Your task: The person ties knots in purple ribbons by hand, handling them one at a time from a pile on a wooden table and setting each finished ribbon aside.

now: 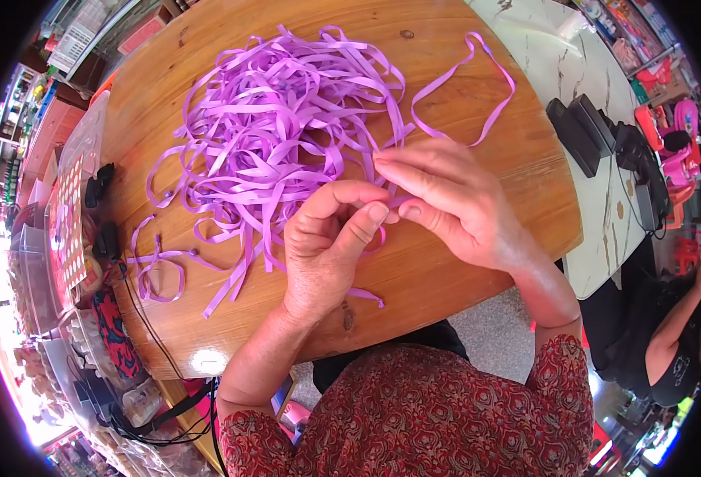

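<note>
A large tangled heap of purple ribbons (267,119) lies on the wooden table, just beyond my hands. My left hand (326,242) pinches a purple ribbon between thumb and forefinger in front of the heap. Close beside it, my right hand (458,207) has its thumb and fingers drawn together on the same ribbon, partly hiding it. Below the fingers a ribbon end (366,296) shows near the table's front edge. One knotted ribbon loop (497,119) rests apart at the far right. Several knotted ribbon pieces (159,278) lie at the left.
Around the wooden table (525,179) stand a white marble-patterned table (601,258) with black boxes (577,135) at the right, and plastic containers (36,278) at the left. Black cables (155,338) hang over the left edge. Another person (660,334) is at the right.
</note>
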Motion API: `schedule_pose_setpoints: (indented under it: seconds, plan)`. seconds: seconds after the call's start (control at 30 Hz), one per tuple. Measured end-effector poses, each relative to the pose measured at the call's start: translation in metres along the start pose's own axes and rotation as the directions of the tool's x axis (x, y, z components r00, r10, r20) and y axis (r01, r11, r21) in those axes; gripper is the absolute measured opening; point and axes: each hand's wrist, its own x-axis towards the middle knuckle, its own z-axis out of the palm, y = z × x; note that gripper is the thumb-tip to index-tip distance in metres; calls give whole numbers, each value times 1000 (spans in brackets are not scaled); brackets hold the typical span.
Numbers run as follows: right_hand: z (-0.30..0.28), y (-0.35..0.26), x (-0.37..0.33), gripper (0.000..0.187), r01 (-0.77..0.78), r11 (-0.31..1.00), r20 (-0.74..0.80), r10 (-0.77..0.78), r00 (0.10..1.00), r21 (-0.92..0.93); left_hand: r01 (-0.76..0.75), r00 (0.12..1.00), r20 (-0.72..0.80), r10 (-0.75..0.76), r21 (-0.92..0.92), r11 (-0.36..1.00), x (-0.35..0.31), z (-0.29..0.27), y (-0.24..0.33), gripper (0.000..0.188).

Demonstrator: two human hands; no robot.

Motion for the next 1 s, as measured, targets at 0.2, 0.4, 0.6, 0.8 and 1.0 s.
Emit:
schedule_pose_setpoints:
  seconds: [0.2, 0.4, 0.6, 0.8, 1.0]
  plan:
    - [-11, -1, -16, 27, -248, 941, 7, 253, 967, 232, -41, 999, -19, 43, 90, 995, 2, -5, 4, 15]
    - [-12, 0, -22, 28, -74, 992, 78, 82, 994, -105, -65, 998, 22, 63, 156, 986, 6, -7, 2, 17]
    - [-16, -3, -23, 22, -140, 990, 74, 140, 987, 4, -114, 993, 1, 117, 207, 972, 6, -7, 5, 16]
    - [-16, -2, -27, 11, -576, 201, 457, 428, 779, 793, -62, 992, 119, 42, 172, 983, 5, -8, 3, 14]
    - [11, -6, -18, 19, -323, 28, 273, 471, 839, 946, -142, 990, 23, 141, 78, 987, 0, 1, -10, 14]
